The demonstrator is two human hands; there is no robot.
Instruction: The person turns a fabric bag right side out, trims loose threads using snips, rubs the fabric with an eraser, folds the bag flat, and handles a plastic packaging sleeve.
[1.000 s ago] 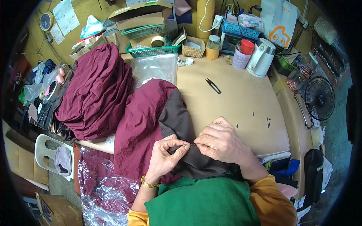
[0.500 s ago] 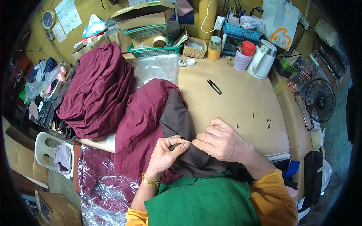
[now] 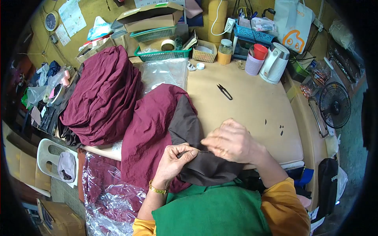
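Pinched between the thumb and fingers of my left hand (image 3: pixel 175 160) is the edge of a dark brown cloth (image 3: pixel 208 169). My right hand (image 3: pixel 230 142) is just right of it, above the same edge, slightly blurred; its fingers are bent together, and what they hold, if anything, is too small to see. The dark cloth joins a maroon cloth (image 3: pixel 151 122) that drapes over the table's front edge. A large folded maroon pile (image 3: pixel 102 98) stands at the left. Black thread snips (image 3: pixel 224 92) lie on the tan tabletop (image 3: pixel 252 102).
Green baskets (image 3: pixel 163 55), a jar (image 3: pixel 225 52), a lilac cup (image 3: pixel 252 64) and a white kettle (image 3: pixel 275 63) line the back. A fan (image 3: pixel 334 105) stands at the right. Small dark scraps (image 3: pixel 281 130) lie on the table. Clear plastic (image 3: pixel 108 196) hangs at the front left.
My right hand has lifted slightly from the cloth edge, and its fingers have come away from my left fingertips. My left hand keeps its pinch. The view has shifted slightly.
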